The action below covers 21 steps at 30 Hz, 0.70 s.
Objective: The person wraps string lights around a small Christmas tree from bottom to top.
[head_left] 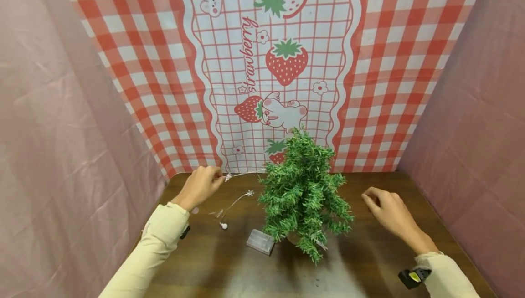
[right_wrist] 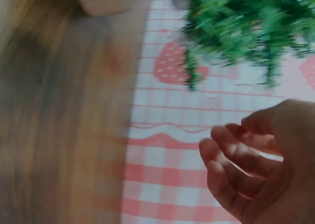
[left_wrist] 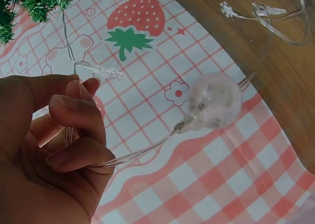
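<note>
A small green artificial Christmas tree stands on the wooden table. My left hand, left of the tree, pinches the thin clear wire of a string of lights. From those fingers the wire runs to the tree's left side. A clear snowflake bulb sits by the fingertips, and a frosted round ornament hangs on the wire past the hand. More of the string, with a white bulb, lies on the table. My right hand hovers to the right of the tree, fingers loosely curled around nothing.
A clear battery box lies on the table at the tree's front left. Behind stands a red-and-white checked strawberry cloth. Pink curtains close off both sides.
</note>
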Each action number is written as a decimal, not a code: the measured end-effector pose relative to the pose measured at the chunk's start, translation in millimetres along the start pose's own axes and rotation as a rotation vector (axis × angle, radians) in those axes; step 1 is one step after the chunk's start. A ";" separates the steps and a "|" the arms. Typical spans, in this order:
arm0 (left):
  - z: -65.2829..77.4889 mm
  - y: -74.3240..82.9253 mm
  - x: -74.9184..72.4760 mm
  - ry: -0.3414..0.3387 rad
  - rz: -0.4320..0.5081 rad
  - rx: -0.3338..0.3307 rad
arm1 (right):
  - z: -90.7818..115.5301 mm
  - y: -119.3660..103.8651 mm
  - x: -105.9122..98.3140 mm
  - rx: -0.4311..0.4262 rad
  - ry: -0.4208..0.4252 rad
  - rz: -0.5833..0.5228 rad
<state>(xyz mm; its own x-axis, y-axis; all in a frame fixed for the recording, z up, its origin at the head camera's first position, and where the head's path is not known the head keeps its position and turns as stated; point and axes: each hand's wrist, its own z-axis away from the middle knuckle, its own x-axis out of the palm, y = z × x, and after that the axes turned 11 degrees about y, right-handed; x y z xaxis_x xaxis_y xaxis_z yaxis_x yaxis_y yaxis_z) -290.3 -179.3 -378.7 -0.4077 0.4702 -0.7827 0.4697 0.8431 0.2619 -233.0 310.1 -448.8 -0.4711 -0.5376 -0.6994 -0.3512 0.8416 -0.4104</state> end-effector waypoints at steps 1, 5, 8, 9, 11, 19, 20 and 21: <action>1.0 -0.4 -0.6 0.001 0.002 -0.005 | 1.4 -3.6 -5.7 0.001 0.033 0.016; 5.8 -1.6 -2.4 0.005 0.011 -0.016 | 8.5 -20.1 -23.0 -0.002 0.155 0.033; 11.3 -1.5 -4.1 0.003 0.013 -0.016 | 14.5 -35.8 -31.5 -0.010 0.243 0.018; 13.4 -0.9 -4.7 0.000 0.018 -0.019 | 16.4 -41.8 -33.8 -0.017 0.272 0.009; 17.8 1.5 -6.5 -0.004 0.030 -0.017 | 19.4 -54.3 -37.7 -0.051 0.330 -0.007; 30.9 12.9 -11.6 -0.032 0.086 -0.025 | 25.2 -112.4 -35.7 -0.267 0.538 -0.111; 32.0 14.0 -12.2 -0.033 0.097 -0.024 | 25.6 -119.5 -32.6 -0.290 0.550 -0.129; 33.0 15.1 -12.8 -0.036 0.108 -0.026 | 26.6 -126.3 -28.8 -0.304 0.545 -0.145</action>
<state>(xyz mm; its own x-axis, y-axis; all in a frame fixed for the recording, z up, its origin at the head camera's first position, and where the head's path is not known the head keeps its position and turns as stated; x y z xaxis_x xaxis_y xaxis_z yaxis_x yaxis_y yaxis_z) -252.2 -181.2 -383.3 -0.3268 0.5496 -0.7689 0.4892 0.7944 0.3600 -153.5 220.7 -392.4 -0.7172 -0.6618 -0.2183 -0.6185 0.7488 -0.2381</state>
